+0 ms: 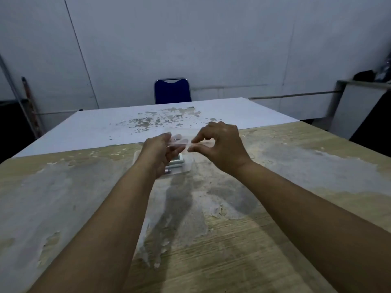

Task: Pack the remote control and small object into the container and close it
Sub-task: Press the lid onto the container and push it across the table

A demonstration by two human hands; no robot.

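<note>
A clear plastic container (187, 166) lies on the worn table, partly hidden under my hands. Inside it I see a white remote control (177, 160) and a small silver cylinder-shaped object (168, 171) at its near edge. Above it, both hands hold a clear plastic lid (179, 137), which is see-through and blurred. My left hand (160, 152) grips the lid's left side, its fingers showing through the plastic. My right hand (220, 144) pinches the lid's right edge between thumb and forefinger.
The table (275, 187) has a peeling wood-grain surface; a white board (105, 127) covers its far half. A blue chair (172, 90) stands behind the far edge. A grey wall is beyond, with dark objects at far right.
</note>
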